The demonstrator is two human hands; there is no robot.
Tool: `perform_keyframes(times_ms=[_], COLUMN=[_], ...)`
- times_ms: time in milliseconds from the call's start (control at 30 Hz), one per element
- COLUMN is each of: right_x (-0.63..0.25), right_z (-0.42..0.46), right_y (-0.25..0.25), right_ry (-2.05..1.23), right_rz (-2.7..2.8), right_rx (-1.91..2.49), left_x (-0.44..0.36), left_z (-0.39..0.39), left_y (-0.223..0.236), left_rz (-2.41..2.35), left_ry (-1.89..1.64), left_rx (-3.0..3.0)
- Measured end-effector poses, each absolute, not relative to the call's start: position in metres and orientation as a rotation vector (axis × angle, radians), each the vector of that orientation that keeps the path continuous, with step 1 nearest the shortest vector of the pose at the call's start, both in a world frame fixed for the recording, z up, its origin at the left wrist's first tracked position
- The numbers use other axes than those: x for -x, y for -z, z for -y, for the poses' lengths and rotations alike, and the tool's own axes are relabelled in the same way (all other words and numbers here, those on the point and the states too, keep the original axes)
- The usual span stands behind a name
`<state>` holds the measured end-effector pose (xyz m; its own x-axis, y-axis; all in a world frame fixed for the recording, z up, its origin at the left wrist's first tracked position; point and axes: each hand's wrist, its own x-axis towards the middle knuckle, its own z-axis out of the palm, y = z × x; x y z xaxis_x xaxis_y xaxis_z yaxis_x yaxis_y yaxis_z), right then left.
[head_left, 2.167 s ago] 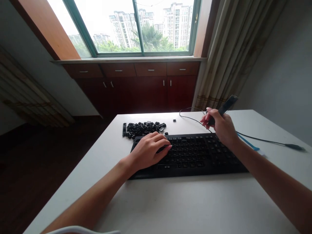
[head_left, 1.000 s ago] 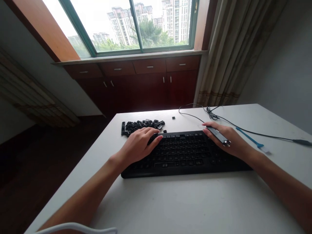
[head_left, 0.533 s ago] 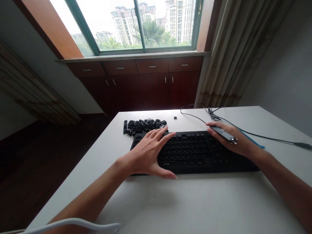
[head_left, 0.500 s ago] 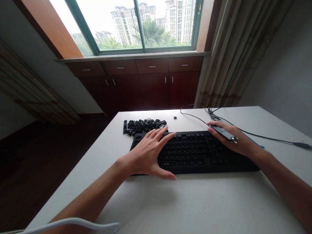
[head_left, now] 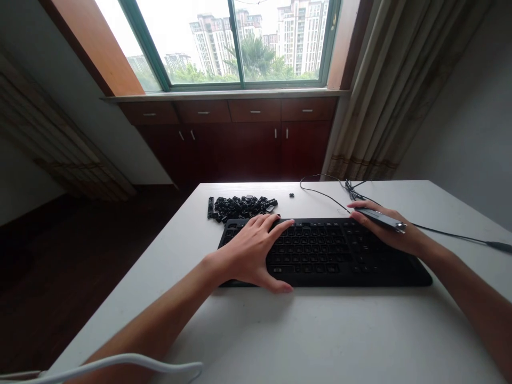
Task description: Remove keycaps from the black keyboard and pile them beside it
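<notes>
One desk [head_left: 312,330] bore a keyboard [head_left: 320,280], its long axis left to right. The left hand [head_left: 250,253], spread open, lay across its left part, near the key pile [head_left: 240,207]; the right hand [head_left: 400,243], over its far right, gripped a tool [head_left: 382,217].

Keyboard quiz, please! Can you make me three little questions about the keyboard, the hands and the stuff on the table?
1. True or false: the left hand has its thumb and pointing finger spread wide apart over the keyboard.
2. Where is the pile of black key caps?
A) On the windowsill
B) On the table, past the far edge of the keyboard
C) On the floor
3. Which hand holds the grey tool?

Key: 1. True; 2. B; 3. The right hand
</notes>
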<state>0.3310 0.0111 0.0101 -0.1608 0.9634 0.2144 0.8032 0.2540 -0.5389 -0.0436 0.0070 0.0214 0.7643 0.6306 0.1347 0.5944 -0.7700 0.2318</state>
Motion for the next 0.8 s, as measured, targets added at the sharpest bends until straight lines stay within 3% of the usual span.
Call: perform_keyframes(times_ms=[800], right_x=[-0.305], right_z=[0.006], right_y=[-0.019], right_ry=[-0.564], right_rz=[2.093], right_rx=[1.447], left_x=[0.058], left_z=[0.010], left_y=[-0.045], left_rz=[-1.062], left_ry=[-0.112], left_rx=[-2.830])
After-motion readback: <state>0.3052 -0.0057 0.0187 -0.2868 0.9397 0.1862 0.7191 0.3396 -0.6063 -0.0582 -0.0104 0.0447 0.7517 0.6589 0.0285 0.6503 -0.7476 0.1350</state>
